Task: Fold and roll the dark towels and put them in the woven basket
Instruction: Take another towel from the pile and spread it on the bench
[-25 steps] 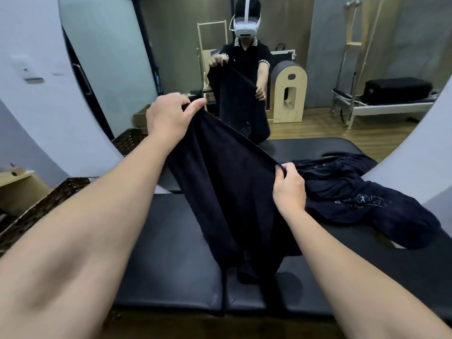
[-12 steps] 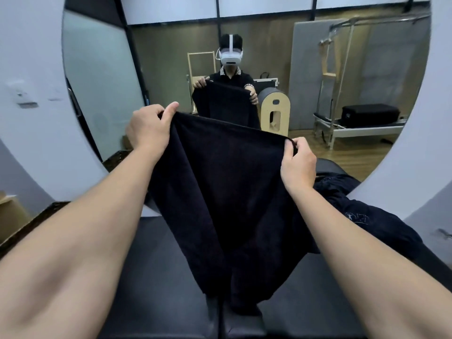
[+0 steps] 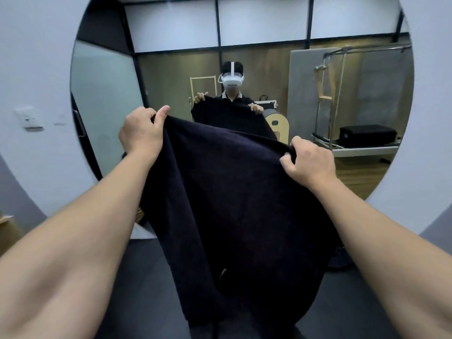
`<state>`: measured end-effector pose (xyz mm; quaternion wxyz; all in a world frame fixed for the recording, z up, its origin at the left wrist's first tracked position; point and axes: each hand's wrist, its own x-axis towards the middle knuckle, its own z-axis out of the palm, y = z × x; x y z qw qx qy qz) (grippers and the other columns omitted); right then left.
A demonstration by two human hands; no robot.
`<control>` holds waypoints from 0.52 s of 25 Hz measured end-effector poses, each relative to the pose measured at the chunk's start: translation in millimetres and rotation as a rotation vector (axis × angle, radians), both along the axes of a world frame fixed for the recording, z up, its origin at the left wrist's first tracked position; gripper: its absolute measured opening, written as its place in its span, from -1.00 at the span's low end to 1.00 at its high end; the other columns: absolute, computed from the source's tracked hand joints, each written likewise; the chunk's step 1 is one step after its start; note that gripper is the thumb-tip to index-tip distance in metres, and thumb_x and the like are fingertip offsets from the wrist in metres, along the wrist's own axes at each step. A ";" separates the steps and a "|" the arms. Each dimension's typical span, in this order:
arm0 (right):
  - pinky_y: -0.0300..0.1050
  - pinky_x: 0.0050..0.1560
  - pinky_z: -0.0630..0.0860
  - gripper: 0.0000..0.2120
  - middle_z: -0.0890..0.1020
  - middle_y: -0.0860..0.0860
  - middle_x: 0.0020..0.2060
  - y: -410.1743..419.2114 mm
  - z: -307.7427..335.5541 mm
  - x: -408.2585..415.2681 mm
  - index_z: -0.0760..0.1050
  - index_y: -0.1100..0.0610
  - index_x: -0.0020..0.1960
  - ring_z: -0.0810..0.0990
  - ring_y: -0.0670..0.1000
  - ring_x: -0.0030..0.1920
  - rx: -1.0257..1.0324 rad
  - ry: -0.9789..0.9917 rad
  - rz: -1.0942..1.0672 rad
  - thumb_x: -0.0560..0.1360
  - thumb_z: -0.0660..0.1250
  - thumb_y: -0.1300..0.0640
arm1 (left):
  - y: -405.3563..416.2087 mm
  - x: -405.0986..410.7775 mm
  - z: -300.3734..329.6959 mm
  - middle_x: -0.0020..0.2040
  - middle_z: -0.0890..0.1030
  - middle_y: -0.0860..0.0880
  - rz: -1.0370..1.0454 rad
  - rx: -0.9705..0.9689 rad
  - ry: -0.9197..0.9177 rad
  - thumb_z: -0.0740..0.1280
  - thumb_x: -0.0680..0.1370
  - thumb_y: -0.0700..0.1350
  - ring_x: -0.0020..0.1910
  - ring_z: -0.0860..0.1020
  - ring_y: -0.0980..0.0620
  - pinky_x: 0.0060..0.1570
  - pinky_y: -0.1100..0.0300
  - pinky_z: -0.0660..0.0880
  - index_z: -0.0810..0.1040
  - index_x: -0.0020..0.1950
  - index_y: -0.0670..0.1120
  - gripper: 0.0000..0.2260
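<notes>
pilates studio: reformer (image 3: pixel 367 140), round mirror (image 3: pixel 171 33)

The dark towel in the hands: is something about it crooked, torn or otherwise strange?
No damage shows. The dark towel hangs from its top edge, gripped by the left hand and the right hand. The edge slopes, because the left hand is higher, and the lower part bunches on the black padded bench.

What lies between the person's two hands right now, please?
In the head view, the top edge of the dark towel stretches between the left hand and the right hand; each grips a corner, and the cloth hangs below.
</notes>
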<state>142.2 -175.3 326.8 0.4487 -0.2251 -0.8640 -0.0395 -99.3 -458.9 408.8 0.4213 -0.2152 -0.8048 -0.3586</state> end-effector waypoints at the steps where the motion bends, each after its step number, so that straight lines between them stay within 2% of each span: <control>1: 0.02 -0.27 0.38 -0.82 0.58 0.16 -0.19 5.1 9.8 0.7 0.36 0.14 -0.09 0.59 0.30 -0.21 -0.030 0.008 -0.007 0.51 0.22 0.02 | 2.0 1.3 3.9 -0.22 0.45 -0.03 0.015 -0.001 0.004 0.11 0.61 0.35 -0.24 0.39 -0.14 -0.28 0.04 0.24 0.40 -0.30 -0.07 -0.46; 4: 0.11 -0.16 0.48 -0.84 0.56 0.19 -0.03 17.4 32.1 -1.5 0.42 0.20 0.09 0.57 0.32 -0.09 -0.109 0.045 -0.042 0.58 0.17 0.15 | 8.8 5.7 16.8 -0.23 0.44 -0.04 0.017 0.019 0.014 0.10 0.61 0.34 -0.26 0.39 -0.16 -0.30 0.03 0.22 0.33 -0.33 -0.09 -0.44; 7: 0.12 -0.09 0.47 -0.83 0.58 0.20 0.05 24.8 38.2 -5.2 0.41 0.21 0.14 0.56 0.30 0.04 -0.295 0.129 -0.142 0.64 0.15 0.13 | 13.5 9.4 28.1 -0.25 0.44 -0.04 -0.002 0.048 0.030 0.12 0.61 0.34 -0.26 0.39 -0.17 -0.29 0.03 0.21 0.24 -0.37 -0.09 -0.43; 10: 0.14 -0.05 0.47 -0.75 0.60 0.21 0.08 27.3 45.9 -9.1 0.45 0.21 0.14 0.57 0.31 0.08 -0.464 0.197 -0.243 0.68 0.14 0.03 | 14.9 11.1 37.6 -0.23 0.44 -0.02 -0.006 0.056 0.062 0.13 0.61 0.34 -0.25 0.38 -0.15 -0.27 0.04 0.23 0.35 -0.31 -0.06 -0.48; 13: 0.15 -0.01 0.46 -0.85 0.55 0.17 0.12 25.8 55.8 -9.9 0.43 0.18 0.17 0.55 0.28 0.13 -0.438 0.174 -0.252 0.64 0.16 0.19 | 13.0 9.4 45.1 -0.21 0.45 -0.02 0.010 0.062 0.064 0.11 0.61 0.36 -0.23 0.40 -0.15 -0.27 0.03 0.26 0.41 -0.26 -0.05 -0.48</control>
